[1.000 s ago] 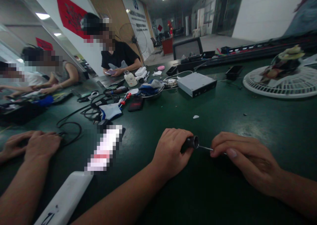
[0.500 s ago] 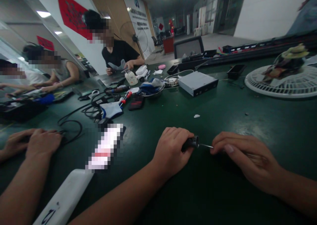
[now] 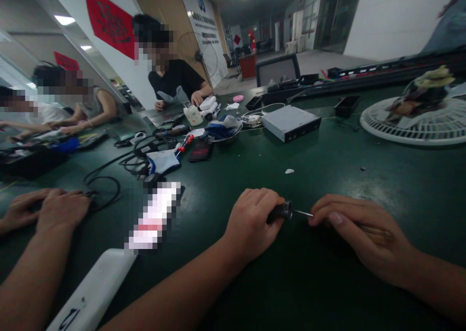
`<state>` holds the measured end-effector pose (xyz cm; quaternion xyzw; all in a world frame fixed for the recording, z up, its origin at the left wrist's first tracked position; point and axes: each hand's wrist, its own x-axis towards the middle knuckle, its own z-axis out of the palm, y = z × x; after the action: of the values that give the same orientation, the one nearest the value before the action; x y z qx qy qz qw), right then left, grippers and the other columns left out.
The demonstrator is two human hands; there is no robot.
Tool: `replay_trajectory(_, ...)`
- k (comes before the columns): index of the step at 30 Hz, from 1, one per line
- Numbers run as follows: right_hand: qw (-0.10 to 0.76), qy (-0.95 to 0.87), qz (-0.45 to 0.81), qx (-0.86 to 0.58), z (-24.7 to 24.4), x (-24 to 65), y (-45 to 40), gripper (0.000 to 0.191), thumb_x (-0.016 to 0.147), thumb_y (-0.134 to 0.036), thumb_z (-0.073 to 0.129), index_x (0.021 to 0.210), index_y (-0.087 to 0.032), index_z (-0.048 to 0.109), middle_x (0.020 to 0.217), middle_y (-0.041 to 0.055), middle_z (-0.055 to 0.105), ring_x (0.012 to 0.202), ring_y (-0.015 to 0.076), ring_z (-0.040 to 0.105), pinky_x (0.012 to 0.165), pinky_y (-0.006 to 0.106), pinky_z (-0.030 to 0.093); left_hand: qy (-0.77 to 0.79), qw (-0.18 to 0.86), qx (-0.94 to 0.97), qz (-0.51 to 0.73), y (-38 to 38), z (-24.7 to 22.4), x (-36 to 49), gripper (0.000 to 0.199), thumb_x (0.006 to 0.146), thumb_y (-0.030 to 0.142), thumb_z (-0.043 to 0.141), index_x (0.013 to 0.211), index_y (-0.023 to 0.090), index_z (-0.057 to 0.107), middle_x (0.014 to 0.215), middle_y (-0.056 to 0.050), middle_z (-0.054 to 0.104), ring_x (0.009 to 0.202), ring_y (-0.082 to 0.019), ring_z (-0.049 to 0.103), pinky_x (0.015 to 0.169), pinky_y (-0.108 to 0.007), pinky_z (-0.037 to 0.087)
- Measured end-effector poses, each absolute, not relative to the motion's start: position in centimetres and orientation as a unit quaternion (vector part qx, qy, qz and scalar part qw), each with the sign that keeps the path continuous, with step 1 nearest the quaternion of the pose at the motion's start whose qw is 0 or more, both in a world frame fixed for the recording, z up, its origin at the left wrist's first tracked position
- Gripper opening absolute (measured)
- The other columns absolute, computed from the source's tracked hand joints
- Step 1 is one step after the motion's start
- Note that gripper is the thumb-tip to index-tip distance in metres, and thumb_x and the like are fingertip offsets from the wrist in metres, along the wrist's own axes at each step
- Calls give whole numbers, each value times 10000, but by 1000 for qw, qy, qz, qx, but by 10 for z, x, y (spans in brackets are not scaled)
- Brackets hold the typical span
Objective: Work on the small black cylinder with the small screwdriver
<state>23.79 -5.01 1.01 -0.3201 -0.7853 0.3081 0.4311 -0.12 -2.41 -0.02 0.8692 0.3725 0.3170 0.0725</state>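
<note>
Co-worker opposite (image 3: pixel 174 76) straightened; left hand (image 3: pixel 249 222) grips screwdriver (image 3: pixel 282 211).

I log a silver drive enclosure (image 3: pixel 290 123) on the dark green desk (image 3: pixel 327 175), near the far edge, and a round white fan guard (image 3: pixel 411 133) at the right edge. Left of the enclosure sit a metal bowl (image 3: pixel 227 138) holding blue cloth and a red-handled screwdriver (image 3: pixel 185 143). Black cables (image 3: pixel 104 188) lie coiled toward the left edge. A co-worker in a black T-shirt (image 3: pixel 174 81) sits beyond the far edge.
</note>
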Motion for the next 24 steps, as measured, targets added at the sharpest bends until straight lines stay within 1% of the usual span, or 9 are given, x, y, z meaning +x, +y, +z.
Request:
replay_trajectory(3, 425, -796, 302, -307, 11, 238, -49, 222, 1008, -183, 502, 1060, -260, 704, 997, 9, 709, 869, 118, 682, 731, 221, 515, 377, 75, 866, 319, -24, 0, -2, 206, 801, 118, 688, 970, 186, 591, 982, -33, 691, 910, -208, 632, 802, -370, 480)
replay_trajectory(5, 415, -804, 316, -286, 12, 239, -50, 233, 1009, -186, 494, 1084, -264, 701, 1022, 11, 714, 901, 125, 685, 759, 227, 520, 381, 75, 863, 323, -24, 0, -2, 211, 801, 121, 693, 974, 185, 592, 978, -33, 691, 900, -206, 631, 798, -369, 481)
replay_trajectory(7, 407, -806, 329, -278, 13, 239, -51, 236, 1012, -185, 482, 1048, -255, 705, 989, 11, 719, 874, 127, 687, 741, 230, 523, 384, 73, 862, 321, -24, 0, -2, 204, 810, 129, 691, 982, 183, 595, 980, -35, 691, 901, -208, 630, 806, -376, 480)
replay_trajectory(10, 415, -797, 317, -304, 13, 239, -51, 238, 1010, -178, 481, 946, -233, 704, 887, 8, 711, 763, 118, 674, 665, 229, 513, 382, 75, 867, 311, -24, 1, -2, 184, 815, 129, 686, 969, 186, 602, 980, -36, 691, 911, -213, 629, 814, -385, 475)
replay_trajectory(12, 423, -790, 304, -325, 13, 238, -50, 226, 1005, -176, 499, 939, -232, 707, 874, 8, 709, 745, 117, 670, 657, 228, 515, 381, 79, 869, 306, -24, 1, -2, 191, 811, 119, 683, 970, 189, 602, 983, -34, 690, 912, -213, 628, 805, -382, 475)
replay_trajectory(16, 419, -795, 314, -306, 13, 238, -49, 219, 994, -178, 529, 1065, -260, 719, 985, 22, 733, 864, 146, 699, 726, 249, 544, 383, 75, 864, 319, -24, 0, -2, 193, 814, 124, 680, 975, 184, 593, 984, -39, 687, 895, -210, 627, 776, -370, 483)
replay_trajectory(18, 415, -799, 326, -288, 13, 239, -49, 232, 994, -179, 523, 1085, -260, 721, 1009, 30, 741, 893, 160, 707, 747, 266, 553, 384, 70, 862, 324, -24, 0, -2, 184, 815, 131, 679, 967, 180, 589, 974, -41, 687, 884, -210, 627, 767, -368, 488)
replay_trajectory(22, 411, -793, 329, -305, 13, 238, -50, 233, 1000, -197, 504, 944, -228, 728, 883, 30, 737, 764, 153, 700, 659, 261, 541, 380, 77, 864, 320, -25, 1, -1, 162, 829, 131, 666, 963, 181, 589, 977, -45, 689, 886, -211, 627, 769, -368, 492)
replay_trajectory(24, 422, -784, 313, -330, 13, 237, -50, 231, 997, -204, 509, 923, -227, 726, 859, 30, 731, 731, 152, 693, 624, 257, 532, 376, 82, 868, 313, -25, 1, -1, 181, 823, 115, 664, 972, 185, 591, 992, -45, 689, 893, -209, 627, 773, -364, 491)
